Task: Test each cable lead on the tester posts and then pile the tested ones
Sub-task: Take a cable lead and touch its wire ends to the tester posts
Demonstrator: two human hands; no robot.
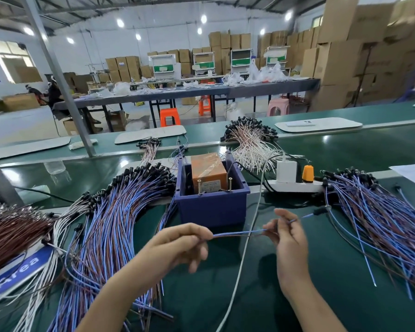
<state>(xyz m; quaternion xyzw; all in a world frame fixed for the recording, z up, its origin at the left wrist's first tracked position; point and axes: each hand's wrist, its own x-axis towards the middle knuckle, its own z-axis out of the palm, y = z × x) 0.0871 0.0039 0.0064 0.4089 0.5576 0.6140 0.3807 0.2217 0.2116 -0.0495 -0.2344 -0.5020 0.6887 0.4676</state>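
One cable lead (237, 234), pinched by left hand (177, 245) and right hand (285, 238), hangs short of the tester posts (199, 186); big lead heaps (110, 224) seemingly await.

I counted two hands, left hand (177, 243) and right hand (288, 238), holding one cable lead (237, 234). One blue bin (211, 210) carried two posts: left tester post (199, 187) and right tester post (230, 184). I made out one power strip (295, 187), one pink stool (278, 107), two orange stools (170, 117), and four big lead piles: brown pile (12, 233), left pile (110, 224), right pile (381, 216), white pile (249, 144).
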